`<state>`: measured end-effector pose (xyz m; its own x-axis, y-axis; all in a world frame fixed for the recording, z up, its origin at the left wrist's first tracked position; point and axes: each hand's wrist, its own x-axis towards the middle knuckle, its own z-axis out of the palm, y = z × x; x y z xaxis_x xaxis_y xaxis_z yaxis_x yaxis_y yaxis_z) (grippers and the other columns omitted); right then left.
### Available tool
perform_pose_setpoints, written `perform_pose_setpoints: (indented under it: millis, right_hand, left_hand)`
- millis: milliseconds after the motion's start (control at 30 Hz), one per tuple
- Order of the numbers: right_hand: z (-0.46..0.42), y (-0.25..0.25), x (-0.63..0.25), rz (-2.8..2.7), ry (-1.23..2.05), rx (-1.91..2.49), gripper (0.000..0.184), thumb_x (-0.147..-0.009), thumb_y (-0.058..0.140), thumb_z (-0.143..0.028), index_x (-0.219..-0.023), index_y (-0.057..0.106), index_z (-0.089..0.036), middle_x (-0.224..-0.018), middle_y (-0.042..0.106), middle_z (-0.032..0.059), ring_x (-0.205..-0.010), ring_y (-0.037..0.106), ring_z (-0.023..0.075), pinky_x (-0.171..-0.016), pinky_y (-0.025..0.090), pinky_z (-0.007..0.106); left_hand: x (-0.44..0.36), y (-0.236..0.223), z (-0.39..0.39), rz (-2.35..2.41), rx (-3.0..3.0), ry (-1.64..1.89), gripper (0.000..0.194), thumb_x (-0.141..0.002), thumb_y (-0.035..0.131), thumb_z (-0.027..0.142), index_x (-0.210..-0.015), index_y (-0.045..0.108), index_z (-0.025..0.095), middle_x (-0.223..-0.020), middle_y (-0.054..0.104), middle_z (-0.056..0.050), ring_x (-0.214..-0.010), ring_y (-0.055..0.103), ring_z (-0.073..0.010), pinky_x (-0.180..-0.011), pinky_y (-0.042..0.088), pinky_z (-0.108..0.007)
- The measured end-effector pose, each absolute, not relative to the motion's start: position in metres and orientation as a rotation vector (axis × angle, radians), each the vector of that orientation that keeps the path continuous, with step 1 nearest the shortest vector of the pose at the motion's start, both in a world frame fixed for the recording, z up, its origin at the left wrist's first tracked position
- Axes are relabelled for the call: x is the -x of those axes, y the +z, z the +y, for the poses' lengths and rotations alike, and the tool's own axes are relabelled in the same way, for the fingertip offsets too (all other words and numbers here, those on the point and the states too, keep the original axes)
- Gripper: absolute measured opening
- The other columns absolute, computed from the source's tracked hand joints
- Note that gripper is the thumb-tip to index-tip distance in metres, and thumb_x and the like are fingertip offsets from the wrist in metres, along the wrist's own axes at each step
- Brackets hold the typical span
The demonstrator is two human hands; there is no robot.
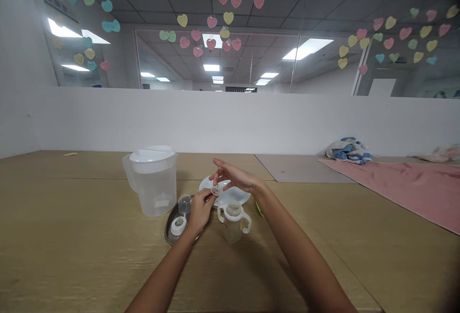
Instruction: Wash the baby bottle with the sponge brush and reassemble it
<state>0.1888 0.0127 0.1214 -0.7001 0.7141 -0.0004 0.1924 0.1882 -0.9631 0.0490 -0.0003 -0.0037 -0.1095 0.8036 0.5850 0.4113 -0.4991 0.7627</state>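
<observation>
While my left hand (200,210) pinches a small clear round piece (216,191), my right hand (235,177) has a thin rod (218,173) at its loosely spread fingers; the clear, white-handled bottle (233,229) stands uncapped nearby, a white plastic collar (178,226) apart on the dark metal tray (166,232).

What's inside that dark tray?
In the tray, I can see a clear cup-shaped piece and a white ring-shaped piece. The left hand hides part of the tray's right side, so I can't tell if anything else is there.
</observation>
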Motion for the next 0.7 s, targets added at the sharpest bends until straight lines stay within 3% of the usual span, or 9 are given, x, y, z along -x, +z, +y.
perform_pose_setpoints:
  millis: [333, 700]
  right_hand:
    - [0.0124, 0.1171, -0.1878, -2.019, 1.456, 0.898, 0.060, -0.072, 0.046, -0.069, -0.106, 0.056, -0.020, -0.120, 0.050, 0.0106, -0.107, 0.047, 0.0261, -0.079, 0.045, 0.035]
    - [0.0128, 0.1109, -0.1789, -2.078, 1.424, 0.963, 0.059, -0.072, 0.045, -0.069, -0.110, 0.057, -0.025, -0.120, 0.049, 0.0094, -0.103, 0.049, 0.0257, -0.081, 0.044, 0.038]
  left_hand:
    - [-0.0483, -0.0048, -0.0002, 1.323, -1.827, 1.647, 0.020, -0.075, 0.054, 0.030, -0.080, 0.068, 0.017, -0.078, 0.067, -0.003, -0.070, 0.056, -0.0158, -0.065, 0.040, -0.025]
    - [-0.0481, -0.0051, 0.0008, 1.326, -1.888, 1.638, 0.020, -0.077, 0.051, 0.029, -0.078, 0.067, 0.017, -0.080, 0.067, -0.004, -0.071, 0.056, -0.0166, -0.065, 0.039, -0.026]
